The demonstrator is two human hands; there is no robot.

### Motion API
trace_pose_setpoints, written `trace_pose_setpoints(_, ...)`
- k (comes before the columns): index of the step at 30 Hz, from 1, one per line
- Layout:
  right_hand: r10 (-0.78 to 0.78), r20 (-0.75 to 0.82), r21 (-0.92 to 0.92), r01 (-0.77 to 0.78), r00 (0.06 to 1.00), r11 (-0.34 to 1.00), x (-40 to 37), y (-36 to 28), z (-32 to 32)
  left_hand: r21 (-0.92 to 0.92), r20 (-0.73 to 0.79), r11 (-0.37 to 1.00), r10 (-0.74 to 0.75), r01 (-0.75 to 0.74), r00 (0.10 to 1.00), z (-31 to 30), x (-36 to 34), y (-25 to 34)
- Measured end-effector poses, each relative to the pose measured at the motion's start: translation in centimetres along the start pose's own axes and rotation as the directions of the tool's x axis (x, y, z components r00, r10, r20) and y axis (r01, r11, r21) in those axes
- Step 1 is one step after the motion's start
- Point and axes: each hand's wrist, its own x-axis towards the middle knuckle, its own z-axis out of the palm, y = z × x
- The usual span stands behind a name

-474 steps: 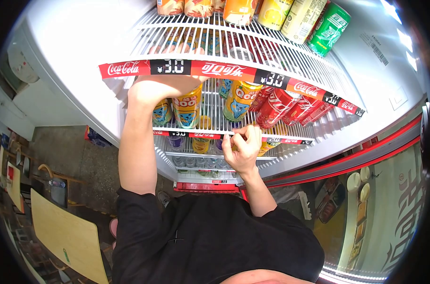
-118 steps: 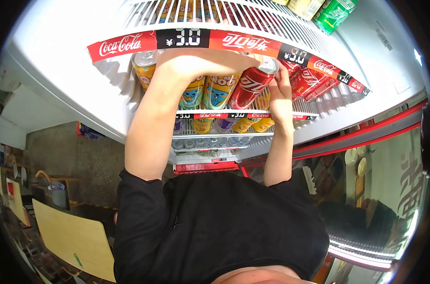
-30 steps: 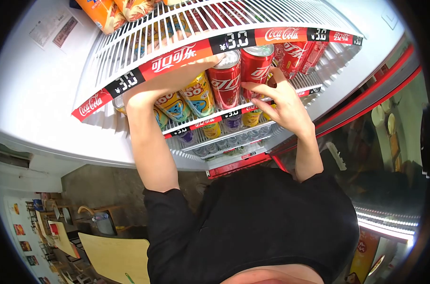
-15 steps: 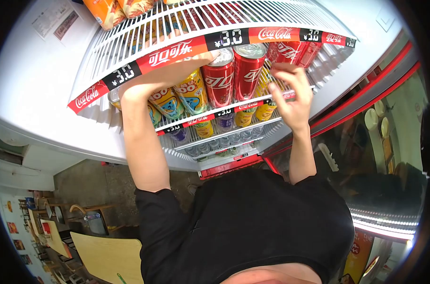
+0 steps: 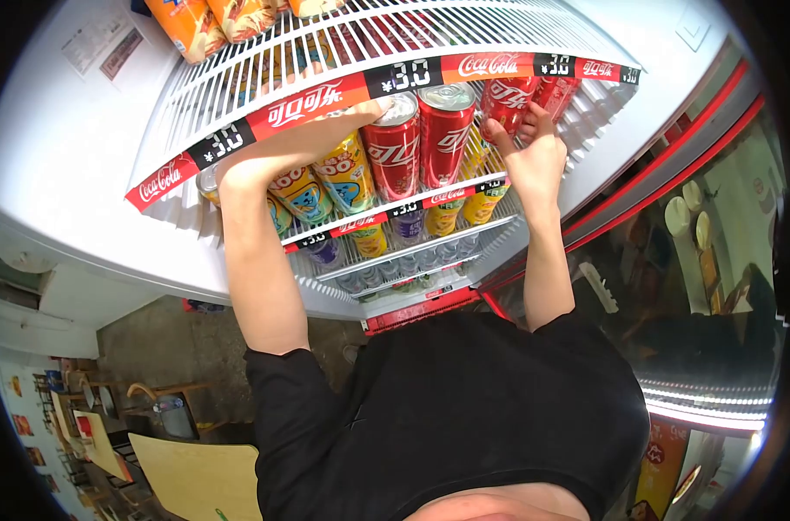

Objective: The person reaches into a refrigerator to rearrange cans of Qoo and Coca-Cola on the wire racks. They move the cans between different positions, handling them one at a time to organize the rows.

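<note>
My right hand [image 5: 538, 161] has its thumb and fingers around the lower part of a red Coca-Cola can [image 5: 505, 97], toward the right side of the fridge shelf. My left hand [image 5: 312, 135] reaches in under the upper shelf, partly covered by the price strip; one digit stretches to the top of another red cola can [image 5: 392, 156]. What its other fingers do is hidden. Between the hands stands a further red cola can [image 5: 447, 139]. Yellow-and-blue drink cans [image 5: 344, 174] are lined up below my left hand.
Above, a wire shelf [image 5: 464, 30] carries orange packs [image 5: 184, 26], with a red price strip [image 5: 304, 104] along its front. Lower shelves hold yellow and purple drinks and clear bottles. The glass door [image 5: 647, 260] stands open at right; a table [image 5: 195, 473] is at lower left.
My right hand has moved up and slightly left, and its fingers have closed on the red can at the right. My left hand keeps its place under the upper shelf.
</note>
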Motion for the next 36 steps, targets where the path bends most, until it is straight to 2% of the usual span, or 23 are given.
trace_pose_setpoints(1,-0.019,0.015,0.052,0.018,1.000,0.998,0.1,-0.3,0.0,-0.003,0.001,1.000,0.003,-0.003,1.000,0.0,0.0,0.0)
trace_pose_setpoints(4,-0.072,0.096,0.061,0.067,0.993,0.996,0.8,-0.2,0.4,-0.008,-0.006,1.000,0.006,-0.006,1.000,0.1,-0.1,0.0)
trace_pose_setpoints(5,-0.029,0.200,0.095,0.010,0.979,0.995,1.0,-1.5,-0.3,-0.009,-0.010,1.000,0.006,-0.006,1.000,0.1,-0.1,0.0)
trace_pose_setpoints(8,-0.124,0.298,0.243,0.050,0.947,0.969,1.6,-0.6,0.7,-0.015,-0.019,1.000,0.007,-0.007,1.000,0.0,0.1,-0.1)
trace_pose_setpoints(9,-0.071,0.384,0.218,-0.016,0.921,0.976,1.8,-0.5,0.8,-0.016,-0.022,1.000,0.008,-0.008,1.000,0.1,0.1,-0.1)
trace_pose_setpoints(12,-0.190,0.404,0.445,-0.011,0.895,0.895,2.0,0.7,2.7,-0.002,-0.025,1.000,0.010,-0.010,1.000,0.2,0.1,0.0)
trace_pose_setpoints(13,-0.194,0.426,0.391,0.013,0.884,0.920,2.1,0.5,2.8,0.008,-0.022,1.000,0.006,-0.006,1.000,0.2,0.0,0.0)
trace_pose_setpoints(16,-0.296,0.449,0.545,0.004,0.843,0.838,2.5,0.6,4.0,0.027,-0.005,1.000,-0.006,0.006,1.000,0.0,0.0,0.2)
trace_pose_setpoints(18,-0.304,0.492,0.521,0.005,0.816,0.854,2.2,-1.6,2.7,0.095,0.005,0.995,0.012,-0.013,1.000,0.2,0.0,0.0)
trace_pose_setpoints(21,-0.295,0.529,0.478,0.008,0.796,0.878,1.9,-2.0,2.5,0.334,-0.046,0.927,0.196,-0.170,0.980,1.2,-0.3,-2.1)
trace_pose_setpoints(23,-0.301,0.571,0.513,-0.046,0.764,0.857,1.9,-1.0,2.5,0.385,-0.025,0.907,0.196,-0.172,0.980,1.1,-0.5,-2.3)
trace_pose_setpoints(25,-0.283,0.587,0.498,-0.063,0.759,0.865,1.8,-1.3,2.1,0.305,0.054,0.951,0.032,-0.047,0.998,0.5,-0.7,-1.6)
trace_pose_setpoints(28,-0.287,0.597,0.513,-0.082,0.749,0.855,1.7,-1.6,1.8,0.199,0.196,0.967,-0.196,0.157,0.961,-0.6,-0.6,0.4)
trace_pose_setpoints(30,-0.294,0.617,0.498,-0.073,0.730,0.864,1.9,-1.0,2.1,0.171,0.147,0.976,-0.158,0.133,0.976,-0.4,-0.4,0.7)
trace_pose_setpoints(33,-0.304,0.606,0.498,-0.052,0.735,0.866,1.8,-0.3,2.8,0.180,-0.073,0.981,0.085,-0.071,0.994,-0.1,-0.2,0.7)
trace_pose_setpoints(34,-0.307,0.595,0.502,-0.045,0.743,0.864,1.8,-0.2,2.8,0.160,-0.094,0.983,0.105,-0.089,0.990,-0.1,-0.1,0.7)
trace_pose_setpoints(36,-0.277,0.605,0.438,-0.021,0.747,0.899,2.0,-0.5,2.4,0.133,-0.017,0.991,-0.027,0.029,0.999,-0.4,-0.1,1.3)
